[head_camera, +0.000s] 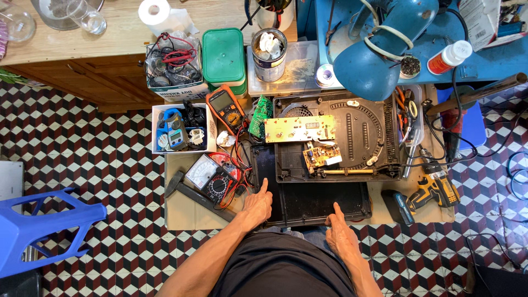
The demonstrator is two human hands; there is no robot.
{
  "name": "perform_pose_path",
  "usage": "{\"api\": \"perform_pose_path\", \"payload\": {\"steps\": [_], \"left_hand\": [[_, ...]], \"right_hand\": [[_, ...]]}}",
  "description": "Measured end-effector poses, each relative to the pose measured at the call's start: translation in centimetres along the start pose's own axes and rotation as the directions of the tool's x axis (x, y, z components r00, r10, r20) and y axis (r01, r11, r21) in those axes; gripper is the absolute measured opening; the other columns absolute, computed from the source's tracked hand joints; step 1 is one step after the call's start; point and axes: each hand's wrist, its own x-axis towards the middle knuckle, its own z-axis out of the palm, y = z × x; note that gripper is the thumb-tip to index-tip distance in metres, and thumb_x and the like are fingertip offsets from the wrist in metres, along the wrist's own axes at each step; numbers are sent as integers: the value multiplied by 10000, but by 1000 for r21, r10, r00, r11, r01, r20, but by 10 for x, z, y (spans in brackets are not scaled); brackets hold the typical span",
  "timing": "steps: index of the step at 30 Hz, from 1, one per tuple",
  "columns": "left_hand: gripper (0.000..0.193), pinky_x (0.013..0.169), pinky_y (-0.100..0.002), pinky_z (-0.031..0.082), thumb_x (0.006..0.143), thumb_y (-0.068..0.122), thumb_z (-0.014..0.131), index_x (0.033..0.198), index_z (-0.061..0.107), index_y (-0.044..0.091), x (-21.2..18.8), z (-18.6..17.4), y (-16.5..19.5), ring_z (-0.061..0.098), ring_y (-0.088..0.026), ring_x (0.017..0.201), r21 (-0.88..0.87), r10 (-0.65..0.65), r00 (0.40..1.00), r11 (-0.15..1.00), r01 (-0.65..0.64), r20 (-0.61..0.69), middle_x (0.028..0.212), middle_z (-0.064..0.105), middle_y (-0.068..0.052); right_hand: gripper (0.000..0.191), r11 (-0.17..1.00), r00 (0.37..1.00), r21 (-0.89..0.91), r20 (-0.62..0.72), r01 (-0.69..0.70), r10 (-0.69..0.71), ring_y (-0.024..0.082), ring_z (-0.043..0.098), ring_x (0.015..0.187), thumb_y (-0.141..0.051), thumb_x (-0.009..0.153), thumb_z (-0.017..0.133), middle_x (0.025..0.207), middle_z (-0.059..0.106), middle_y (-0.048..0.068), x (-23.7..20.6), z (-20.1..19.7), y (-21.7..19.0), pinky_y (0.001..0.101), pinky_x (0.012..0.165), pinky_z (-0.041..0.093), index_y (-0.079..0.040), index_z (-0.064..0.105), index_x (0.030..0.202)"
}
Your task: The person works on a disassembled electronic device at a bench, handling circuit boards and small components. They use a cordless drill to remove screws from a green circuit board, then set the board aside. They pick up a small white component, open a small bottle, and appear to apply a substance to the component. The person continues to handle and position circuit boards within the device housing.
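The patterned tile floor (82, 143) of red, black and white cubes fills the room, and over it lies a sheet of cardboard (181, 214) that serves as the work surface. A blue plastic stool (38, 225) stands off to the person's left. A wooden counter (82, 49) runs along the far side, and a blue lamp (379, 55) leans in over the work.

In the middle sits the opened black appliance base (363, 137), with a yellow circuit board (300, 128) and a smaller board (320, 156) lying on it. Just in front of it, nearer the person, lies the dark glass panel (319, 201), flat, its long axis running left to right across the person's lap.

The left hand (257, 204) rests at the panel's left near corner, index finger stretched forward along the left edge, the other fingers curled in loosely; it clamps on nothing. The right hand (341, 235) rests at the near edge toward the panel's right side, index finger pointing up onto the glass, the rest folded under. So the panel lies straight ahead of both hands and between them, each about equally close to it.

Smaller things crowd around: an analogue meter (212, 179) just left of the left hand, an orange multimeter (226, 108), a yellow cordless drill (434, 187) to the right, and a tin can (269, 55) farther back.
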Motion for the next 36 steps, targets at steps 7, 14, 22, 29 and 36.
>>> {"api": "perform_pose_path", "payload": {"steps": [7,14,22,29,36], "left_hand": [[117,691,-536,567,757,42,694,774,578,46,0,0,1,695,-460,747,1,-10,1000,1000,10,14,1564,273,-376],[117,697,-541,566,760,42,694,780,579,44,0,-4,3,697,-461,751,5,-5,1000,1000,4,15,1563,269,-381],[123,711,-552,555,745,53,704,771,584,56,-3,-7,3,691,-467,765,-19,14,1000,1000,-14,1,1538,288,-389],[106,711,-547,563,770,64,696,801,597,39,-3,-8,5,698,-468,775,17,13,1000,1000,-13,7,1564,268,-386],[131,711,-576,561,801,140,692,902,625,91,-9,-1,8,692,-486,789,15,-52,996,999,51,75,1613,237,-293]], "right_hand": [[324,995,999,102,44,1,-5,172,577,625,-332,1018,356,1677,331,61,7,6,12,317,656,487,-110,584,959],[323,935,985,355,154,14,-74,140,505,636,-304,1107,340,1482,485,252,16,11,27,237,730,490,-97,587,1083],[244,896,945,-314,17,315,-327,89,648,854,-221,1037,339,1637,280,173,20,14,31,246,725,501,-111,556,1045],[271,995,996,-28,-1,92,-92,129,609,675,-268,1021,377,1668,329,99,10,8,13,288,650,485,-105,593,1008],[381,880,946,358,31,-311,322,268,493,566,-251,1067,506,1208,522,566,-13,4,3,408,526,390,-319,572,1437]]}}
